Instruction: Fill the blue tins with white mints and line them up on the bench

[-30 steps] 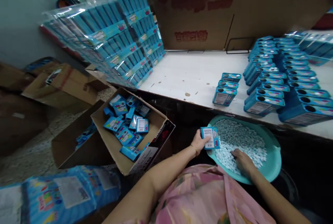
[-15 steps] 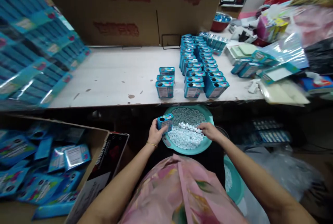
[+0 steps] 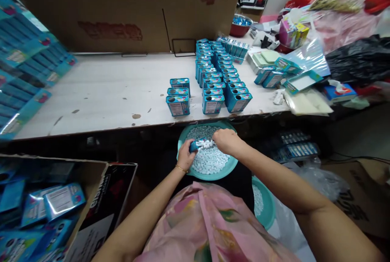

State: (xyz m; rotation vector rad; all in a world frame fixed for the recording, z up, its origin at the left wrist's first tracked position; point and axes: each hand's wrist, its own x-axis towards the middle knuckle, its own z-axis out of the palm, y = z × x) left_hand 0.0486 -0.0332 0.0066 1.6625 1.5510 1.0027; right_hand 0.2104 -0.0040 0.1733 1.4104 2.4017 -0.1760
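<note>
My left hand (image 3: 185, 157) is closed around a small blue tin (image 3: 193, 146), tilted over the teal basin (image 3: 181, 134). White pellets (image 3: 211, 163) fill much of the basin. My right hand (image 3: 226, 141) grips a scoop, mostly hidden by the fingers and its load. A heap of white pellets (image 3: 205, 144) on it lies against the tin's top opening. Above the basin, on the table, stand rows of upright blue tins (image 3: 213, 103), with a shorter row of similar tins (image 3: 178, 105) to their left.
An open carton (image 3: 106, 189) at lower left holds blue packages (image 3: 64, 201). Large cardboard (image 3: 122, 6) stands behind the white table (image 3: 100, 95). Display packs (image 3: 24, 59) lean at far left. Bags and papers (image 3: 307, 101) crowd the right. A second teal basin (image 3: 269, 209) sits lower right.
My right hand has moved left with the loaded scoop, bringing the pellets to the tin. The tin has tipped toward the scoop. The camera view has turned somewhat to the right.
</note>
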